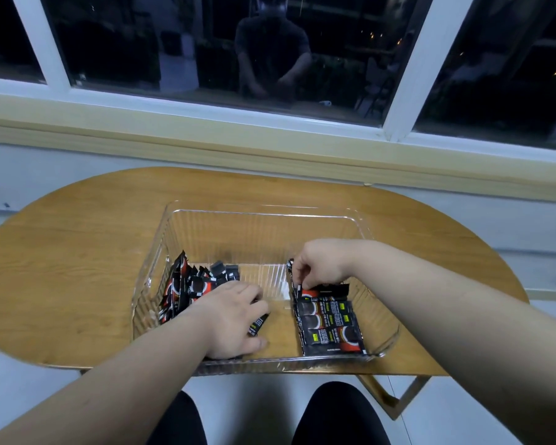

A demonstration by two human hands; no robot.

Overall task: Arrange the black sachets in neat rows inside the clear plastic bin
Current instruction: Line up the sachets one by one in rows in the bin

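1. At the right end of the clear plastic bin (257,216): a flat row of black sachets (329,327), laid one behind another toward the far wall, long axes running left to right, printed faces up.
2. At the far end of that row: an upright sachet (293,274) standing on its edge, pinched from above by the curled fingers of the right hand (318,268).
3. At the left end: a loose heap of sachets (187,284), leaning on the left wall, pointing every way, many on end.
4. Just beside the heap: the left hand (235,319), palm down, fingers curled round a single sachet (260,324), long axis slanting from far right to near left.
5. Between heap and row: a bare strip of bin floor, with the far half of the bin likewise bare.
6. Under the bin: a wooden worktop (77,268), near bin wall close to its near edge, broad bare wood to the left and less to the right, window sill (206,133) beyond the far edge.
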